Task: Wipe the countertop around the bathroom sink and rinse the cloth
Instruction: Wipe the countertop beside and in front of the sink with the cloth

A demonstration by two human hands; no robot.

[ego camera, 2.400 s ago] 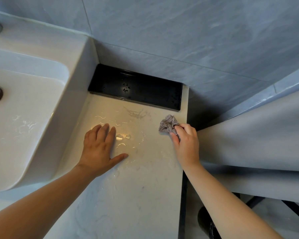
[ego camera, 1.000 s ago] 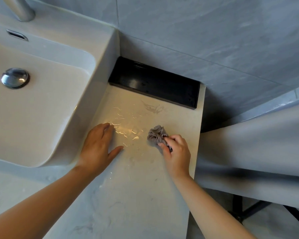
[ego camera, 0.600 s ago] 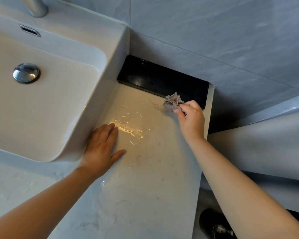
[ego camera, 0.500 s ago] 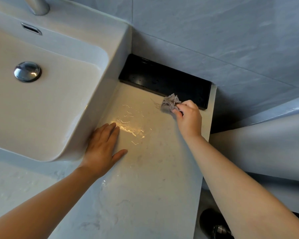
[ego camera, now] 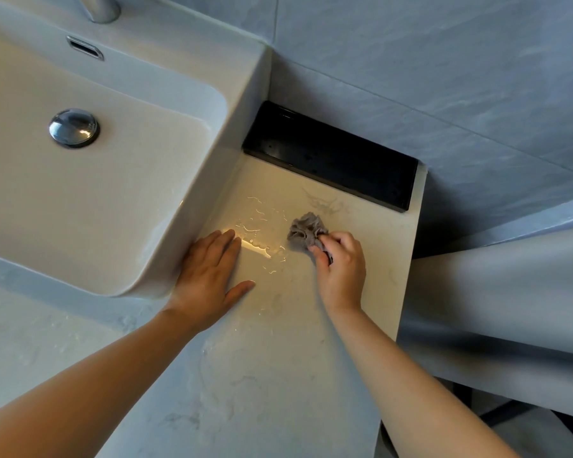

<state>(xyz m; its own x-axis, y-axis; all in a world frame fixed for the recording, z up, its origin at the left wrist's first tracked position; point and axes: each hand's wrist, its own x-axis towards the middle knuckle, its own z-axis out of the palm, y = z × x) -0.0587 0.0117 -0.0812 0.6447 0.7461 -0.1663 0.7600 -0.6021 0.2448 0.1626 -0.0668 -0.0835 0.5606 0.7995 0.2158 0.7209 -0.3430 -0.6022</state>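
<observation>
The cloth (ego camera: 306, 230), a small grey wad bunched up, sits on the countertop (ego camera: 278, 358) toward its back edge, pinched at its near side by the fingertips of the right hand (ego camera: 341, 266), which is curled closed around that bit of fabric. Most of the wad sticks out beyond the fingers, toward the black tray (ego camera: 331, 160) that lies along the counter's back edge against the wall; cloth and tray are near but apart. The left hand (ego camera: 209, 276) lies flat and spread, palm down, holding nothing, at the counter's left edge with its fingers touching the outer wall of the sink (ego camera: 192, 206). The relation that matters is the wet patch (ego camera: 262, 239): glistening streaks lie on the counter between the two hands, just left of the cloth, so the right hand is the one placed to reach them. As I judge it, a sweep leftward would take up that water; rinsing is not yet begun.
</observation>
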